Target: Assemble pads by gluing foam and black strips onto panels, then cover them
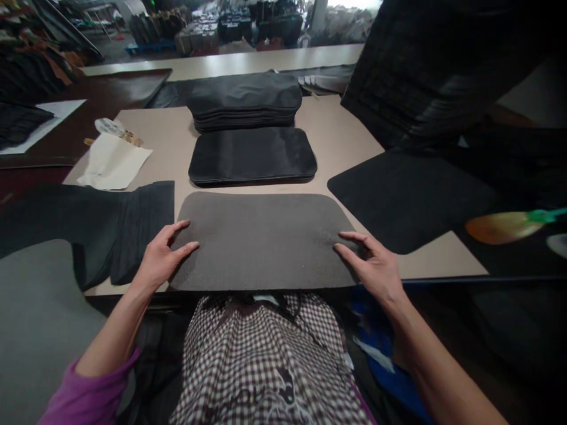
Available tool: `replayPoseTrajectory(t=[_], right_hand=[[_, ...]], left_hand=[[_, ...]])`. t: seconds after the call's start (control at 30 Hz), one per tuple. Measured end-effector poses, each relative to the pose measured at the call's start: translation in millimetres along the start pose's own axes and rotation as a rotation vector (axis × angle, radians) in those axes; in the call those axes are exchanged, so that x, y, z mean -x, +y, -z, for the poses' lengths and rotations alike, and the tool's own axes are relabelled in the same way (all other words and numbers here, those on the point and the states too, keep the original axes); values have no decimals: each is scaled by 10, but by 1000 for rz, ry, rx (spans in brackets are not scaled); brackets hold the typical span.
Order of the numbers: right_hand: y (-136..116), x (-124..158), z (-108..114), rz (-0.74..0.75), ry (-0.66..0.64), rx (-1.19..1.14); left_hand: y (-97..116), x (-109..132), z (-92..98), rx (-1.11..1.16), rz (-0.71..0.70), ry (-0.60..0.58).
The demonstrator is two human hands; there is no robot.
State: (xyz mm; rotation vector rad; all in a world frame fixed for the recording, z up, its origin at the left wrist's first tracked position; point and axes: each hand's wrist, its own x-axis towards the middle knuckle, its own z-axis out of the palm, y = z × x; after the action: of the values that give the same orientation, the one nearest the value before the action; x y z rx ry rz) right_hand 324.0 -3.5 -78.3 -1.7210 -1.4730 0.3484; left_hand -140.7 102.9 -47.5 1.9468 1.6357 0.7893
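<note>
Left hand (160, 258) and right hand (371, 264), both open with fingers spread, press the opposite ends of a grey foam pad (261, 239) at the table's (168, 147) near edge; beyond the pad, a black panel (252, 156), then a stack of panels (243, 100).

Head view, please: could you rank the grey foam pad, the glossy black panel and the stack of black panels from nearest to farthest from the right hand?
1. The grey foam pad: at the near table edge, its right end touched by the right hand.
2. The glossy black panel: just beyond the pad, mid-table.
3. The stack of black panels: farthest, behind the glossy one.
</note>
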Motion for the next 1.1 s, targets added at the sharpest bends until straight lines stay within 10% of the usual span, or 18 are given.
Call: replayPoseTrajectory(t=[0.37, 1.1], right_hand=[[0, 72, -121, 182, -19, 153], [88, -221, -214, 156, -62, 271]], left_hand=[[-55, 60, -190, -180, -213, 42], [-27, -137, -244, -261, -178, 18]])
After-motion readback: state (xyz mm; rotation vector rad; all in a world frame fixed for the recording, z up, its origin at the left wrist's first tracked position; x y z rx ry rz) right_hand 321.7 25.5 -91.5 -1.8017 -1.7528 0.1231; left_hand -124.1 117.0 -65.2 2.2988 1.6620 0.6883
